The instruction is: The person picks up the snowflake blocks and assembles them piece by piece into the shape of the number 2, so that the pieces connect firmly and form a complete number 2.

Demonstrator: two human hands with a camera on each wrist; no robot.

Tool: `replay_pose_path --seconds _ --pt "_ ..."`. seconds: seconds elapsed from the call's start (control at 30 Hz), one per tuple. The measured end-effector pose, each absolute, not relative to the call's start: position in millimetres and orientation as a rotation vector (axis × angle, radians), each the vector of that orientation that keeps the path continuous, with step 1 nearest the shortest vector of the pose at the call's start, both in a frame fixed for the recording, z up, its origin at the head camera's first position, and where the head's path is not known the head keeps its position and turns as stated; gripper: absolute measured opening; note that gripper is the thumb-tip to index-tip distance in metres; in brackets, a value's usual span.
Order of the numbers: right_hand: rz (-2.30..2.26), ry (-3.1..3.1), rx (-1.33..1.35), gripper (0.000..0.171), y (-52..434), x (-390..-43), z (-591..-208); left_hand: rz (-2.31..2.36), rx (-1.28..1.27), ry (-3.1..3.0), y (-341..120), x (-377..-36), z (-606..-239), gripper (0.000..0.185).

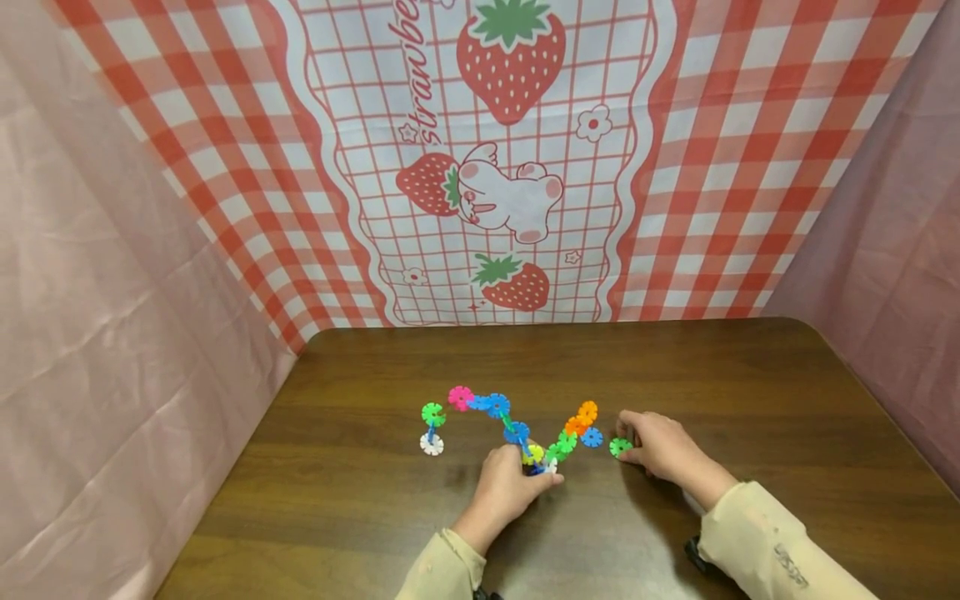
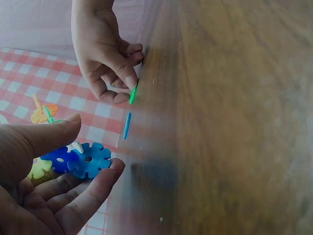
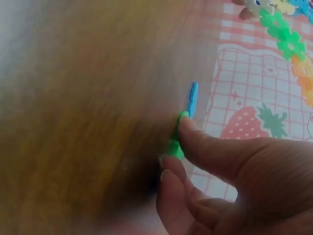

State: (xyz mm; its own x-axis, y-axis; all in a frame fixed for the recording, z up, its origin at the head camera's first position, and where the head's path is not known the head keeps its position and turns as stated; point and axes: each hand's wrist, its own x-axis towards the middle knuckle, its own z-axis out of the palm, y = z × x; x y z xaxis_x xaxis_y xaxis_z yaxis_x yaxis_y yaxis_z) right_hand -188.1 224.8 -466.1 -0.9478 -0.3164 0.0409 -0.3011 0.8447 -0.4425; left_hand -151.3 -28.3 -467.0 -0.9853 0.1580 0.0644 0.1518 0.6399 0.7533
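Observation:
My left hand [image 1: 504,492] holds a curved chain of interlocking snowflake discs [image 1: 516,432] near its middle. In the left wrist view, the thumb lies over a dark blue disc [image 2: 60,159] and a lighter blue disc [image 2: 90,160], with fingers beneath. One end of the chain has a white disc [image 1: 431,445]; the other rises to an orange disc [image 1: 588,412]. My right hand [image 1: 660,446] pinches a green snowflake disc [image 1: 619,448] by its edge, low over the table. Left of it, a loose blue disc [image 1: 592,437] lies flat.
The brown wooden table [image 1: 360,533] has rounded far corners. A red checked strawberry cloth [image 1: 517,167] hangs behind it, and pale pink curtains [image 1: 135,333] flank both sides.

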Motion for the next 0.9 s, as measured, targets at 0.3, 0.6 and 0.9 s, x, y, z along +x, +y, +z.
replay_pose_path --seconds 0.3,0.6,0.9 --pt "-0.884 2.954 -0.369 0.029 225.1 -180.6 -466.2 1.306 0.264 2.832 -30.2 -152.3 -466.5 0.03" --pt "-1.287 2.83 -0.277 0.013 225.9 -179.1 -459.2 1.29 0.255 2.83 -30.8 -153.0 -467.3 0.031" --pt "-1.589 2.716 -0.301 0.019 224.4 -175.5 -443.5 1.296 0.279 2.824 -30.1 -153.0 -468.8 0.031"
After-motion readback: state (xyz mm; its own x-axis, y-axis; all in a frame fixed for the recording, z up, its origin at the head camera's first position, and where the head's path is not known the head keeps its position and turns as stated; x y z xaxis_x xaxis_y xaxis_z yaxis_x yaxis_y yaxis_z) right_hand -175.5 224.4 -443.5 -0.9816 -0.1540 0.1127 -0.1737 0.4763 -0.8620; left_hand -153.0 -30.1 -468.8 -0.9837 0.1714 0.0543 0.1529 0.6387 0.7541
